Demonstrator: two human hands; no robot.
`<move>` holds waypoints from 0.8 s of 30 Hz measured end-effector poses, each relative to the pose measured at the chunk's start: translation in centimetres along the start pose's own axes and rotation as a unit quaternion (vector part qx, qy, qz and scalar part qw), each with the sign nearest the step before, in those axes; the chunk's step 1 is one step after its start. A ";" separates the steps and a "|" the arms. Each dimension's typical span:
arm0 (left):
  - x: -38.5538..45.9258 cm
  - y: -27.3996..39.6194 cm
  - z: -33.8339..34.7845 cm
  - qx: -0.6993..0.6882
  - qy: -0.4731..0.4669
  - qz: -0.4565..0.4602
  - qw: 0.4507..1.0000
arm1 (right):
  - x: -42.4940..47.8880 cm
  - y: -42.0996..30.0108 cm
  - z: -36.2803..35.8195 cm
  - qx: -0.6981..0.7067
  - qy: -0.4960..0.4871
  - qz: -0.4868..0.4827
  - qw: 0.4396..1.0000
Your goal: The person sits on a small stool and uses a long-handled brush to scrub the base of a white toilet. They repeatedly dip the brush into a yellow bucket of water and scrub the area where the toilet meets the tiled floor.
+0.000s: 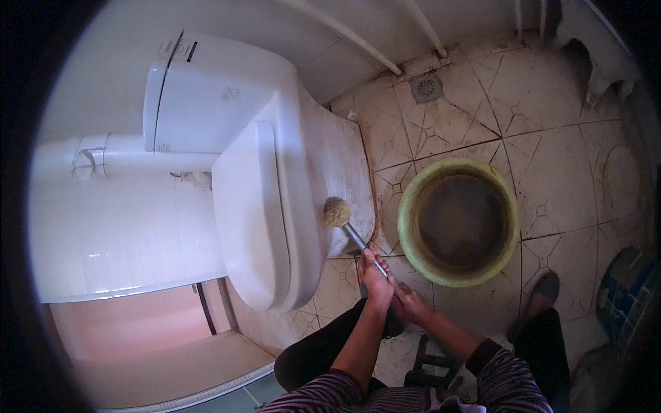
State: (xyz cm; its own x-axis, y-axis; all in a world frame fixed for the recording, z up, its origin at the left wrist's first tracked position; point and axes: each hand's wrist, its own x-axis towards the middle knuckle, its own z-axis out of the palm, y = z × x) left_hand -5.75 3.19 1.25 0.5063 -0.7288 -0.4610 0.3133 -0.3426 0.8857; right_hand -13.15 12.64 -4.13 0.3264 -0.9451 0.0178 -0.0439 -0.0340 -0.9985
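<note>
Both of my hands grip the metal handle of a toilet brush (355, 235). My left hand (374, 276) is higher on the handle, closer to the bristles, and my right hand (412, 305) holds it lower down. The yellowish bristle head (336, 212) rests against the outer side of the white toilet base (338, 165), which has brownish stains. Above it, the toilet lid (248, 217) is down. Just right of the base stands a yellow-green plastic basin (405, 222) holding dark, murky water.
A floor drain (426, 88) sits by the wall, near white pipes (356, 41). Dirty patterned tiles (547, 170) cover the floor. Behind the basin, a dark low stool (434, 361) stands between my legs. A dark blue container (625, 299) is at the right, and an open doorway (139, 330) at lower left.
</note>
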 end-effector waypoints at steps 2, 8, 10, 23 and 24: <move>0.6 0.0 0.0 0.006 0.022 -0.025 0.999 | 0.2 -0.9 -0.1 0.034 0.008 0.039 0.999; 8.2 4.7 4.5 0.015 0.021 -0.097 0.995 | 9.1 -5.5 -4.4 0.036 -0.017 0.054 0.998; 8.8 4.8 5.5 0.020 0.005 -0.108 0.994 | 9.8 -5.6 -5.0 0.010 -0.030 0.068 0.997; -2.4 -2.9 -7.2 0.015 0.049 -0.040 0.998 | -4.5 -2.5 2.5 0.161 -0.069 0.168 0.970; -2.3 -2.7 -6.6 0.031 0.056 -0.048 0.997 | -4.4 -2.2 2.9 0.165 -0.037 0.152 0.974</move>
State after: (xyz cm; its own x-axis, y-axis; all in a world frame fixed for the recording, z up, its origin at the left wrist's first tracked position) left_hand -2.50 9.72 -0.44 0.5648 -0.6211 -0.5433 0.3161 -0.4454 0.8377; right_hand -11.77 17.85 -2.13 0.4127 -0.8692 -0.2723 0.1535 0.3611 -0.9198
